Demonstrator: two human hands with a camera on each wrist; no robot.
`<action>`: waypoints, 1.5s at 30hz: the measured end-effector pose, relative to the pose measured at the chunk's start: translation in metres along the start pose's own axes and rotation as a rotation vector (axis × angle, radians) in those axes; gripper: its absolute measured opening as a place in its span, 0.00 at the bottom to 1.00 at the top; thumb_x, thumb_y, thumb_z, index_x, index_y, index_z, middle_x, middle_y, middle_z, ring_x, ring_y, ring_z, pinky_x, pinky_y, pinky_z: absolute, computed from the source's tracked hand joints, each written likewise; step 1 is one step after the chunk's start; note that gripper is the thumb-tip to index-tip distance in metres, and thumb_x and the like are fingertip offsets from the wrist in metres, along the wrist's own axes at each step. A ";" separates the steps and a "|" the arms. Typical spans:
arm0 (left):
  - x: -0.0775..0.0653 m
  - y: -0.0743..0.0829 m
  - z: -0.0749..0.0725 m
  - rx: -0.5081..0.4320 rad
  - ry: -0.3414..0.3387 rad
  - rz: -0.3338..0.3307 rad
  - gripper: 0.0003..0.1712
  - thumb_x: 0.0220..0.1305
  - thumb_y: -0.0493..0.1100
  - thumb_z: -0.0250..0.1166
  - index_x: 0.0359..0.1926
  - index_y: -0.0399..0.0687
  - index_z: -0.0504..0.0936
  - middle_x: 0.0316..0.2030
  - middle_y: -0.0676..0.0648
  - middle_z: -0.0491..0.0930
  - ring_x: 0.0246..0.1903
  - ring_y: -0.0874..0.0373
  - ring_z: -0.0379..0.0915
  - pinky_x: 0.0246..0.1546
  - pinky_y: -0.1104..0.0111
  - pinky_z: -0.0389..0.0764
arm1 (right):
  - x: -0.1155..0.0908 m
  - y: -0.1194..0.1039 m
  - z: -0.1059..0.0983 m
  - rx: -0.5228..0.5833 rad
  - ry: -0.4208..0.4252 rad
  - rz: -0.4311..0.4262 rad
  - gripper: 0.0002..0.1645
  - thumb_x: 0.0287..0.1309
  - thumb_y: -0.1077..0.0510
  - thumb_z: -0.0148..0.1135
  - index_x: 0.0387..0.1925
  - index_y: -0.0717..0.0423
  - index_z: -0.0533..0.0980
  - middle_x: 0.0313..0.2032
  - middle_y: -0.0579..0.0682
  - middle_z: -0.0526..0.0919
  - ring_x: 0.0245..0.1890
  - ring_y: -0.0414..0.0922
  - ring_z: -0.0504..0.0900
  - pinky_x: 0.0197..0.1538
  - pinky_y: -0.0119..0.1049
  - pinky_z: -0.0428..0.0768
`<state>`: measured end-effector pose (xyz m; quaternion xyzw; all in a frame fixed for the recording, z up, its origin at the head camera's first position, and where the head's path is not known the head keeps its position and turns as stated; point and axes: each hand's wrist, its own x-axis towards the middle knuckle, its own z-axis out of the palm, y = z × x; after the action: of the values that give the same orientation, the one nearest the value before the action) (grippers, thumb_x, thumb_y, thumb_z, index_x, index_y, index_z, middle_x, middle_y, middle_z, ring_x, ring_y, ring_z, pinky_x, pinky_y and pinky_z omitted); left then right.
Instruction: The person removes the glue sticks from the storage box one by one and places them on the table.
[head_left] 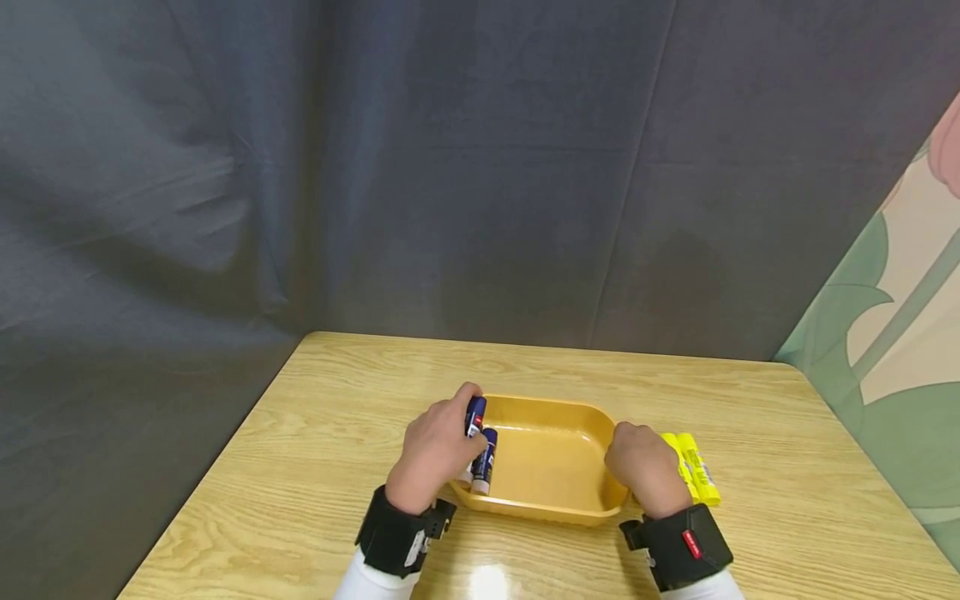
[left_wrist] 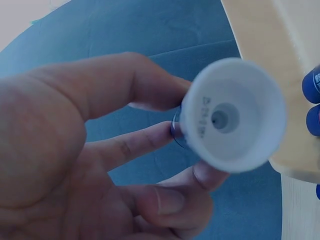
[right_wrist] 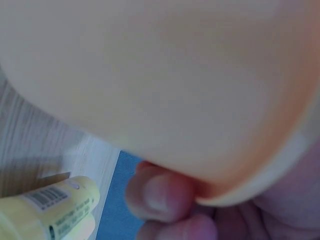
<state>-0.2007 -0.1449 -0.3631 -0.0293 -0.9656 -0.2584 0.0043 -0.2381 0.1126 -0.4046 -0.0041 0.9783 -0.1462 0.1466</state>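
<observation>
My left hand (head_left: 438,446) is at the left end of a yellow plastic tray (head_left: 551,504), gripping a blue glue stick (head_left: 476,410) between thumb and fingers. In the left wrist view the white base of the held glue stick (left_wrist: 237,117) faces the camera, its blue body mostly hidden behind. Another blue glue stick (head_left: 486,462) with a pale base lies inside the tray, beside the thumb. With curled fingers my right hand (head_left: 647,462) holds the tray's right rim; in the right wrist view its fingertips (right_wrist: 162,192) press against the wall.
Two yellow glue sticks (head_left: 697,471) lie side by side on the wooden table (head_left: 360,400), just right of my right hand. Blue caps (left_wrist: 312,120) show at the left wrist view's right edge. A dark curtain (head_left: 480,183) hangs behind the table, a flowered cloth (head_left: 900,358) at right.
</observation>
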 end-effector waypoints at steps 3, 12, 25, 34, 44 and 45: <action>-0.001 -0.001 -0.002 0.000 0.003 -0.010 0.31 0.53 0.46 0.66 0.58 0.56 0.66 0.41 0.44 0.80 0.30 0.56 0.73 0.26 0.61 0.74 | 0.000 0.000 -0.001 0.005 0.000 -0.001 0.09 0.52 0.64 0.54 0.31 0.68 0.73 0.18 0.55 0.72 0.18 0.48 0.71 0.19 0.36 0.69; 0.000 -0.014 -0.016 0.015 -0.023 -0.067 0.30 0.54 0.47 0.64 0.58 0.57 0.66 0.40 0.44 0.79 0.29 0.54 0.71 0.27 0.60 0.74 | -0.002 0.000 -0.003 -0.006 -0.002 0.002 0.09 0.53 0.63 0.54 0.31 0.69 0.73 0.19 0.55 0.73 0.18 0.48 0.71 0.19 0.36 0.69; 0.007 -0.043 -0.025 0.015 -0.065 -0.162 0.31 0.55 0.42 0.63 0.60 0.53 0.64 0.39 0.43 0.79 0.26 0.55 0.71 0.23 0.63 0.72 | -0.002 0.004 -0.002 -0.001 0.010 -0.014 0.09 0.53 0.64 0.52 0.32 0.69 0.73 0.19 0.55 0.72 0.18 0.48 0.71 0.19 0.36 0.68; 0.013 -0.063 -0.025 0.020 -0.077 -0.216 0.32 0.52 0.44 0.64 0.59 0.53 0.65 0.40 0.42 0.78 0.29 0.52 0.70 0.26 0.59 0.72 | -0.001 0.004 -0.002 0.001 0.010 -0.018 0.09 0.52 0.64 0.53 0.31 0.69 0.73 0.19 0.55 0.72 0.18 0.48 0.71 0.19 0.36 0.69; 0.021 -0.082 -0.013 -0.027 -0.085 -0.248 0.29 0.56 0.43 0.62 0.59 0.49 0.65 0.36 0.43 0.77 0.26 0.52 0.69 0.23 0.62 0.69 | -0.003 0.006 -0.001 0.020 0.005 -0.025 0.09 0.53 0.64 0.53 0.32 0.70 0.73 0.18 0.55 0.72 0.18 0.48 0.71 0.19 0.36 0.68; 0.022 -0.084 -0.011 -0.034 -0.082 -0.250 0.29 0.56 0.43 0.62 0.59 0.49 0.65 0.36 0.42 0.76 0.26 0.52 0.69 0.23 0.62 0.69 | -0.003 0.006 0.000 0.023 0.005 -0.027 0.10 0.53 0.64 0.53 0.32 0.70 0.73 0.18 0.55 0.72 0.18 0.48 0.71 0.20 0.36 0.68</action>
<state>-0.2281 -0.2216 -0.3947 0.0809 -0.9566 -0.2717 -0.0679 -0.2350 0.1186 -0.4050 -0.0154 0.9768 -0.1593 0.1423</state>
